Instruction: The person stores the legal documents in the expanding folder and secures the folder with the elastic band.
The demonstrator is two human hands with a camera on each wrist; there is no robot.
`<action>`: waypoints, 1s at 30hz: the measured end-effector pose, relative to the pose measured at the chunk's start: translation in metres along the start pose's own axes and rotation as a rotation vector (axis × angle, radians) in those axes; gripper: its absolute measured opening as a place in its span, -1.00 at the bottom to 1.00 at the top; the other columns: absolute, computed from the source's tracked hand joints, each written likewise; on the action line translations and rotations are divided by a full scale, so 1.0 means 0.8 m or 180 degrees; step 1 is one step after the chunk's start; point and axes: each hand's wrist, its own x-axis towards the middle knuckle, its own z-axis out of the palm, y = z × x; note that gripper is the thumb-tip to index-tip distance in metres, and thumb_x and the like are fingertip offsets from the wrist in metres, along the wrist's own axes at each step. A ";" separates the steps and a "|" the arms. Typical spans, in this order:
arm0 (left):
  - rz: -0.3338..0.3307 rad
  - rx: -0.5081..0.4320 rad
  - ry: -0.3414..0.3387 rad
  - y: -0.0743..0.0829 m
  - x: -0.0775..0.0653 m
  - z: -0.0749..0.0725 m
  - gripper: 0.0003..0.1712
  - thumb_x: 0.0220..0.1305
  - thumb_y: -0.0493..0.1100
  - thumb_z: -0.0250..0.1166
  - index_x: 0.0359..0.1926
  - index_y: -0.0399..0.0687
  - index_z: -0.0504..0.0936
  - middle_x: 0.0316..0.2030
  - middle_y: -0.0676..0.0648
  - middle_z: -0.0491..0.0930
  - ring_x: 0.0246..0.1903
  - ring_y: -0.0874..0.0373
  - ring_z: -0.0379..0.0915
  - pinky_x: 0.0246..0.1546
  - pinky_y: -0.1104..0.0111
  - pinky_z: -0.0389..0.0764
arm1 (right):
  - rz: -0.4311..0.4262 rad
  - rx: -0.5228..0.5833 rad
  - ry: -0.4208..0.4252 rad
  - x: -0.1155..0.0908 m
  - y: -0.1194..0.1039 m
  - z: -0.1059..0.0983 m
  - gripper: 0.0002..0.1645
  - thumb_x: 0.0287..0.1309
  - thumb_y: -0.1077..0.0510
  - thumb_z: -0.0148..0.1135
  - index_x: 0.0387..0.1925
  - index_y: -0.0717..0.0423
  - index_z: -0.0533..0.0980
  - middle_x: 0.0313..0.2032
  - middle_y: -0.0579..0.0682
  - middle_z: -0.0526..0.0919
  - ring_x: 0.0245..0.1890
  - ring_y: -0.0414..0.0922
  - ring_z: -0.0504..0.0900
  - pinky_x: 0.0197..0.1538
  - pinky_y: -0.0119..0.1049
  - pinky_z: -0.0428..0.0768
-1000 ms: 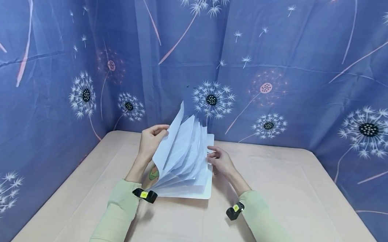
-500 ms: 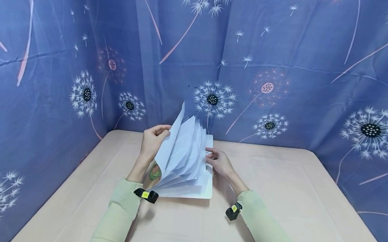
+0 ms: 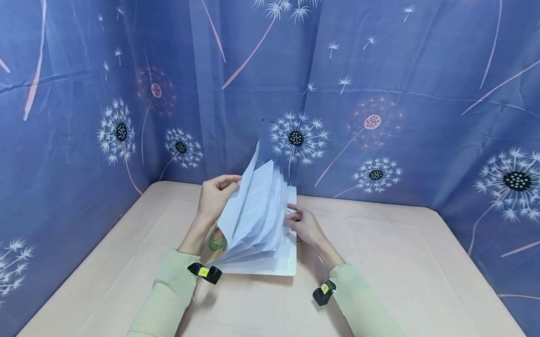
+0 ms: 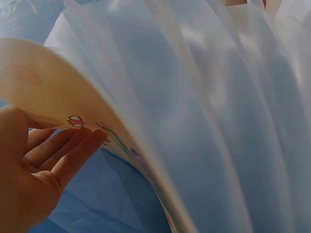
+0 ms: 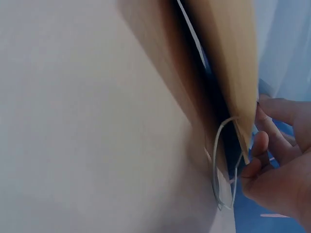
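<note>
A folder [image 3: 254, 208] with white and translucent leaves stands partly spread at the table's middle, its leaves fanned apart. The left hand [image 3: 212, 198] holds the upper left edge of its raised cover, thumb and fingers meeting there. In the left wrist view, those fingers lie against the cover's tan outside [image 4: 43, 82], which bears a cartoon print. At the right edge, the right hand [image 3: 307, 226] pinches the other cover. The right wrist view shows that tan cover [image 5: 233, 63] between thumb and fingers, with a thin pale cord loop [image 5: 215, 165] hanging from its edge.
A pale pinkish cloth covers the table [image 3: 383, 276]. Blue dandelion-print curtains [image 3: 377, 52] hang close behind it and along both sides. Each wrist wears a black strap camera [image 3: 204, 272] at the sleeve cuff.
The left hand and the raised cover have shifted slightly right. The right hand has barely moved, and the leaves remain fanned.
</note>
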 end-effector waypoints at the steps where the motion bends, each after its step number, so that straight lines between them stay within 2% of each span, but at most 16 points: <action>1: 0.0000 -0.0008 -0.0007 0.001 0.000 0.000 -0.74 0.26 -0.28 0.26 -0.07 -0.16 0.76 -0.14 -0.22 0.76 -0.19 0.22 0.69 -0.19 0.51 0.59 | 0.0024 0.0081 0.0042 0.000 0.000 0.000 -0.34 0.22 0.34 0.18 0.36 0.33 0.32 -0.17 0.24 0.74 -0.28 -0.29 0.61 -0.14 -0.47 0.49; 2: -0.0021 0.0006 -0.0012 0.002 0.000 0.000 -0.74 0.26 -0.30 0.25 -0.06 -0.18 0.76 -0.13 -0.23 0.75 -0.16 0.18 0.69 -0.18 0.52 0.59 | 0.0069 0.0161 0.0057 -0.002 -0.007 -0.001 -0.34 0.23 0.35 0.18 0.36 0.35 0.31 -0.16 0.27 0.73 -0.30 -0.29 0.60 -0.15 -0.46 0.49; 6: -0.0049 -0.0008 -0.0042 0.004 0.000 -0.001 -0.73 0.28 -0.29 0.25 -0.04 -0.18 0.75 -0.10 -0.22 0.74 -0.08 0.03 0.69 -0.16 0.52 0.59 | 0.0162 0.0312 0.0171 0.000 -0.003 0.000 -0.42 0.23 0.34 0.20 0.28 0.40 0.38 -0.16 0.30 0.73 -0.34 -0.35 0.60 -0.21 -0.50 0.49; 8: -0.0044 -0.0002 -0.0035 0.004 0.001 -0.001 -0.73 0.28 -0.30 0.24 -0.05 -0.19 0.75 -0.10 -0.23 0.74 -0.09 0.06 0.69 -0.15 0.52 0.60 | 0.0178 0.0305 0.0181 0.002 -0.002 0.001 -0.50 0.23 0.34 0.19 0.20 0.41 0.45 -0.16 0.31 0.73 -0.34 -0.34 0.60 -0.22 -0.49 0.50; 13: 0.0011 -0.0028 -0.0005 0.003 0.000 0.001 -0.75 0.25 -0.30 0.25 -0.08 -0.18 0.76 -0.12 -0.23 0.75 -0.15 0.20 0.70 -0.15 0.50 0.61 | 0.0114 0.0166 0.0244 0.005 0.003 0.005 -0.64 0.22 0.34 0.17 0.05 0.39 0.57 -0.24 0.22 0.75 -0.37 -0.36 0.58 -0.24 -0.49 0.50; 17: -0.0027 -0.0022 -0.0016 0.003 -0.001 0.003 -0.75 0.26 -0.28 0.25 -0.08 -0.18 0.76 -0.12 -0.23 0.75 -0.13 0.17 0.69 -0.15 0.48 0.60 | 0.0088 0.0026 0.0255 0.004 0.002 0.005 -0.65 0.22 0.33 0.19 0.03 0.37 0.59 -0.26 0.19 0.73 -0.36 -0.31 0.57 -0.25 -0.48 0.50; 21: -0.0092 -0.0014 -0.0004 -0.001 0.000 0.004 -0.75 0.27 -0.26 0.26 -0.07 -0.17 0.76 -0.11 -0.22 0.75 -0.13 0.18 0.68 -0.17 0.47 0.58 | -0.0002 -0.0197 0.0176 0.002 0.002 -0.001 -0.66 0.26 0.27 0.21 0.04 0.31 0.62 -0.17 0.20 0.73 -0.34 -0.24 0.57 -0.27 -0.45 0.49; 23: -0.0105 0.0001 -0.0018 -0.003 -0.001 0.006 -0.74 0.28 -0.25 0.26 -0.07 -0.16 0.76 -0.11 -0.21 0.75 -0.19 0.25 0.67 -0.23 0.48 0.56 | -0.0036 -0.0283 0.0132 0.001 0.002 -0.005 -0.67 0.27 0.24 0.22 0.04 0.28 0.63 -0.12 0.19 0.74 -0.33 -0.19 0.59 -0.27 -0.43 0.50; 24: -0.0107 0.0022 -0.0036 -0.003 -0.001 0.007 -0.74 0.28 -0.24 0.26 -0.06 -0.16 0.76 -0.11 -0.20 0.75 -0.30 0.29 0.64 -0.31 0.49 0.52 | -0.0052 -0.0320 0.0117 0.000 0.003 -0.008 -0.67 0.27 0.24 0.23 0.04 0.27 0.64 -0.10 0.19 0.74 -0.31 -0.16 0.60 -0.25 -0.42 0.50; 27: -0.0111 0.0065 -0.0135 -0.005 -0.005 0.013 -0.74 0.29 -0.22 0.25 -0.05 -0.14 0.75 -0.12 -0.20 0.75 -0.66 0.35 0.37 -0.57 0.48 0.33 | -0.0063 -0.0359 0.0067 -0.003 0.006 -0.016 -0.66 0.26 0.25 0.23 0.04 0.28 0.63 -0.06 0.21 0.73 -0.26 -0.07 0.63 -0.21 -0.40 0.51; 30: -0.0151 0.0074 -0.0235 -0.007 -0.008 0.020 -0.74 0.30 -0.21 0.26 -0.05 -0.14 0.75 -0.15 -0.21 0.75 -0.77 0.32 0.12 -0.67 0.48 0.22 | -0.0072 -0.0377 0.0045 -0.006 0.011 -0.025 -0.64 0.26 0.27 0.22 0.06 0.32 0.60 -0.04 0.25 0.71 -0.19 -0.05 0.65 -0.14 -0.39 0.52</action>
